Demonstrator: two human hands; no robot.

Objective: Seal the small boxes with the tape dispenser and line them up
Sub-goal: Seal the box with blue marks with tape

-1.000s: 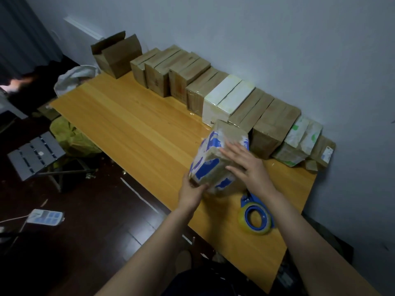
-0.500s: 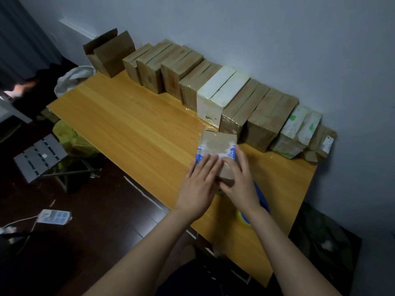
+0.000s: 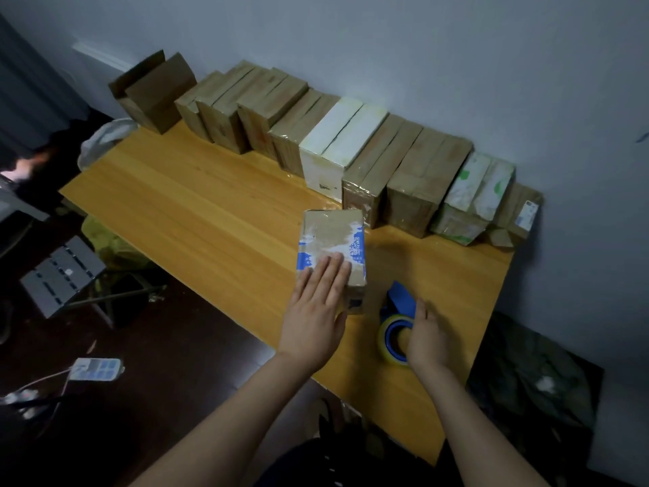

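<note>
A small brown box with blue-and-white print (image 3: 332,240) lies flat on the wooden bench (image 3: 193,205), near its front edge and just in front of the row of boxes (image 3: 253,114). The left hand (image 3: 316,311) presses down on the near end of this box with its fingers straight and together; its grip is open and curls round nothing.

Just to the right of the box sits the blue tape dispenser (image 3: 398,305), its yellowish roll toward the person. The right hand (image 3: 426,335) lies against the dispenser's right side with the thumb pointing up. Its fingers are hidden behind the palm, so whether its grip has closed on the tool cannot be told.

The row stands side by side along the wall (image 3: 456,65), mostly plain brown cartons. A white box (image 3: 337,145) sits near the middle and a green-printed box (image 3: 474,191) toward the right end. At the far left end, an open-flapped carton (image 3: 154,93) stands a little apart from the rest.

On the dark floor to the left stand a grey folding stool (image 3: 59,272) and a white power strip (image 3: 94,369).
</note>
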